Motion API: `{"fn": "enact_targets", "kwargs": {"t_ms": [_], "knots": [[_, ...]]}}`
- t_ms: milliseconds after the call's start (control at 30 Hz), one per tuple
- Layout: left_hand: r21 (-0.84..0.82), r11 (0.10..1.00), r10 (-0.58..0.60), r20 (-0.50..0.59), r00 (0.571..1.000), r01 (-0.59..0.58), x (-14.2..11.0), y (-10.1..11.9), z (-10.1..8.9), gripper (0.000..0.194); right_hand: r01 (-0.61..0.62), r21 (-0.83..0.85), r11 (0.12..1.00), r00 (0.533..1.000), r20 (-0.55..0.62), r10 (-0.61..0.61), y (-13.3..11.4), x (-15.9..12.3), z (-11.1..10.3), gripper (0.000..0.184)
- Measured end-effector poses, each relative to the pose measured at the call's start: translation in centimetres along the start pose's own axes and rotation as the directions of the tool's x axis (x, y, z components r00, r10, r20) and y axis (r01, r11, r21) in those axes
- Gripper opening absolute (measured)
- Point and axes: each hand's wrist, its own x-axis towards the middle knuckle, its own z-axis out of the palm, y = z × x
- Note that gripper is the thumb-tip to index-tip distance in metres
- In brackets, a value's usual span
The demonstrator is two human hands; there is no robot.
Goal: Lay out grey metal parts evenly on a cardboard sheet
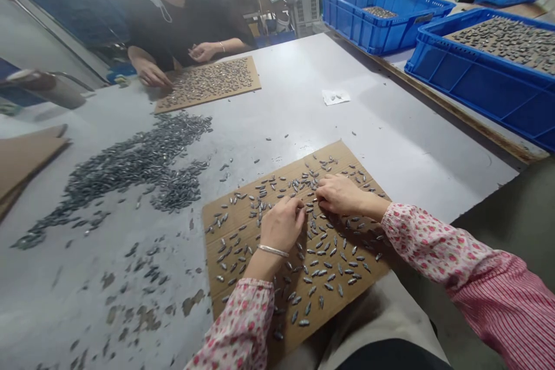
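My left hand (281,224), with a thin silver bangle (273,251) on the wrist, rests on a brown cardboard sheet (342,154). Its curled fingertips are among small grey teardrop-shaped metal pieces (321,245), and I cannot tell whether they pinch one. My right hand (340,193) lies just beside it, fingers extended and touching the pieces near the sheet's upper middle. The pieces lie spaced apart, mostly pointing the same way. Floral sleeves cover both my forearms.
A grey table (390,127) carries a large loose heap of pieces (134,162) to my left. Opposite, a seated person (186,29) touches pieces on another cardboard sheet (249,78). Blue crates (481,87) holding pieces stand to the right, beyond a small paper slip (336,97).
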Motion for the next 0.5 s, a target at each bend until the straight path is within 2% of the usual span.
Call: {"fn": "enact_targets", "kwargs": {"t_ms": [100,200,333,500], "knots": [[-0.024,0.999,-0.030,-0.005,1.000,0.030,0.2,-0.1,-0.6,0.026,-0.054,0.048,0.997,0.998,-0.014,0.055,0.5,-0.1,-0.6,0.014],[-0.031,0.999,-0.042,0.014,0.999,0.043,0.7,0.3,-1.0,0.025,-0.116,0.111,0.987,0.989,-0.077,0.124,1.3,0.2,-0.8,0.015],[-0.014,1.000,-0.025,0.042,0.999,0.026,1.2,0.8,-0.7,0.025,-0.202,0.139,0.969,0.967,-0.128,0.220,2.6,0.5,-0.7,0.015],[0.001,1.000,0.001,0.040,0.999,-0.002,1.3,0.3,0.1,0.025,-0.188,0.057,0.980,0.972,-0.131,0.194,2.8,0.6,0.5,0.014]]}}
